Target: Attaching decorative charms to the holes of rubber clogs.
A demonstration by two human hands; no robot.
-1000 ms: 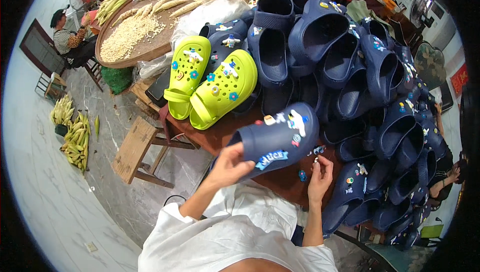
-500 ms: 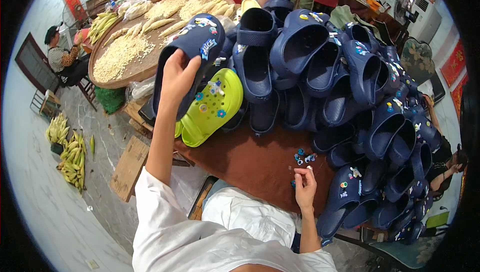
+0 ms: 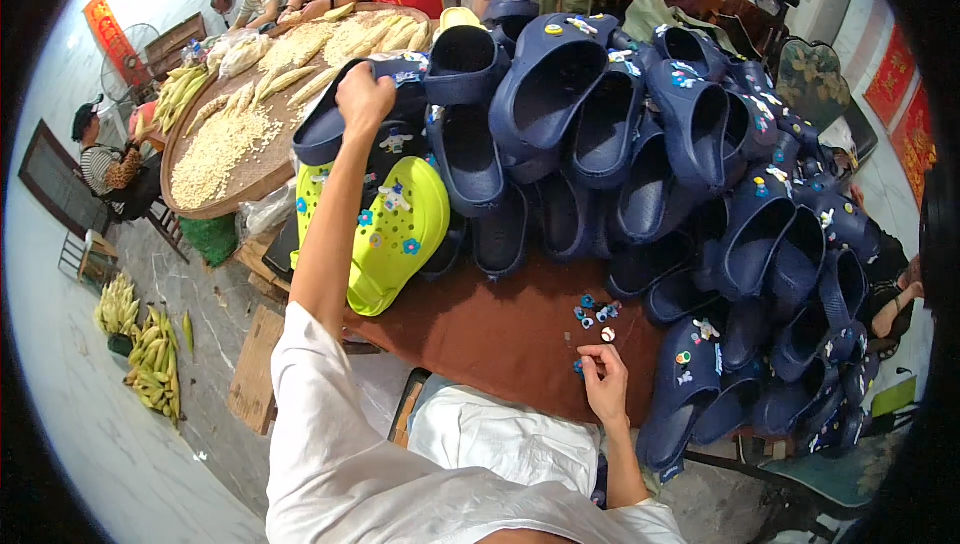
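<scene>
Fingers of the left hand (image 3: 366,102) closed, gripping a smooth navy clog (image 3: 322,126) at the pile's left end, behind the glossy, perforated lime clogs (image 3: 405,249); right hand (image 3: 606,389) with fingers bent over the matte brown cloth (image 3: 490,339), grasp cannot be told; a round white charm (image 3: 608,335) just beside its fingertips; small blue charms (image 3: 587,301) near; stacked navy clogs (image 3: 548,94) round-toed, open-mouthed.

From my remote seat I'm seeing a wooden stool (image 3: 256,369) standing on grey veined flooring (image 3: 222,319); a pale marbled wall (image 3: 75,354) is rising left of it, a dark-framed door (image 3: 62,182) showing beyond it.
</scene>
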